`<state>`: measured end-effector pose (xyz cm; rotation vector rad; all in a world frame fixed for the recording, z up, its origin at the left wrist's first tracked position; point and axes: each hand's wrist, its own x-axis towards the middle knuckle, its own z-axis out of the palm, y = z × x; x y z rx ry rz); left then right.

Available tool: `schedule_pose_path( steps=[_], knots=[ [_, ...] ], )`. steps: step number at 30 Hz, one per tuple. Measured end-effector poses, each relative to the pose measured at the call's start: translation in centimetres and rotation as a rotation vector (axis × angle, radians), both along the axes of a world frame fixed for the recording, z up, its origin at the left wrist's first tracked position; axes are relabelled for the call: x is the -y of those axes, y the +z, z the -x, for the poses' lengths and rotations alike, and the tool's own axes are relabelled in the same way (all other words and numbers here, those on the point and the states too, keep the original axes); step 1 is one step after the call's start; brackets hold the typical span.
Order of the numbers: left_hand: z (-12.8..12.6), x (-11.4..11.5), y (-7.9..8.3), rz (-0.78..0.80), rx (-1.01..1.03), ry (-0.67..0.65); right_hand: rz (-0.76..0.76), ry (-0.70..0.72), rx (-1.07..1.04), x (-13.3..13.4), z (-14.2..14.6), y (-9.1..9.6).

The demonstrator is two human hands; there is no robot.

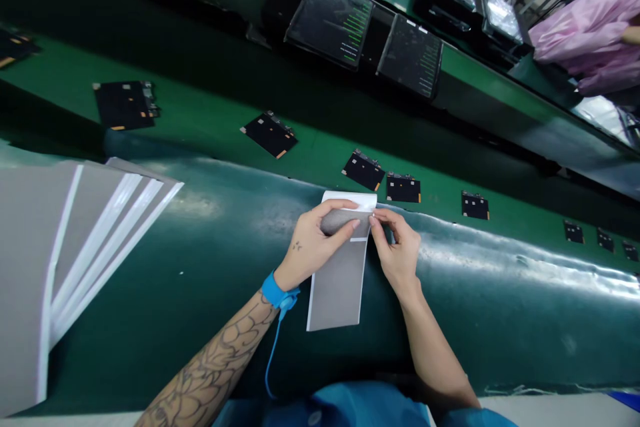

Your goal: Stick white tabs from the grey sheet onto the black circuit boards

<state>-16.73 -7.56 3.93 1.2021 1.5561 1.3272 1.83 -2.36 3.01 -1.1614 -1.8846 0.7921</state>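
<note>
Left hand [311, 240] grips the curled top of a grey white-edged sheet [337, 293]; right hand [400, 247] pinches its edge. Uneven pull could crease or tear it.

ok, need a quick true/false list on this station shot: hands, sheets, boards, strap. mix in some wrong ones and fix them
1. The left hand and right hand both touch the gray sheet. True.
2. The blue wrist strap is on the right arm. False: it is on the left arm.
3. The fanned white-edged sheets lie to the left of both hands. True.
4. The black circuit boards are stacked in one pile. False: they are spread along the green belt.
5. A pink sleeve shows at the upper right. True.
</note>
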Motion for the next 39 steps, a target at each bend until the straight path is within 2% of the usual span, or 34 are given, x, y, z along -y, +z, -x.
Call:
schedule_pose_path(
  steps=[6,15,20,25,28,31,33,35,37,39],
  knots=[
    [0.4,-0.1,-0.1,-0.023,0.013,-0.072,-0.044,-0.025,0.034,0.3,0.2,0.4],
    [0.6,-0.2,0.1,0.037,0.117,-0.123,-0.107,-0.040,0.002,0.9,0.3,0.4],
    [0.7,-0.2,0.2,0.047,0.101,-0.120,0.036,-0.032,-0.039,0.9,0.1,0.4],
    [0.7,-0.1,-0.3,0.011,0.064,-0.113,0.195,0.046,-0.099,0.4,-0.1,0.7],
    [0.5,0.0,-0.4,0.008,0.040,-0.106,0.156,0.082,-0.051,0.4,0.0,1.0],
    [0.3,0.0,-0.3,0.023,0.007,-0.075,0.064,0.053,0.030,0.5,0.0,1.6],
    [0.3,0.0,-0.1,0.045,-0.006,-0.042,0.055,0.045,0.036,-0.3,-0.7,1.8],
    [0.3,0.0,0.0,0.075,-0.008,-0.016,0.076,0.031,0.000,-2.5,-2.3,1.8],
    [0.4,0.0,-0.1,0.103,-0.005,-0.009,0.101,-0.017,-0.001,-5.9,-4.8,1.4],
    [0.4,0.0,-0.2,0.106,-0.010,-0.008,0.136,-0.056,0.093,-9.8,-7.6,0.7]
  ],
)
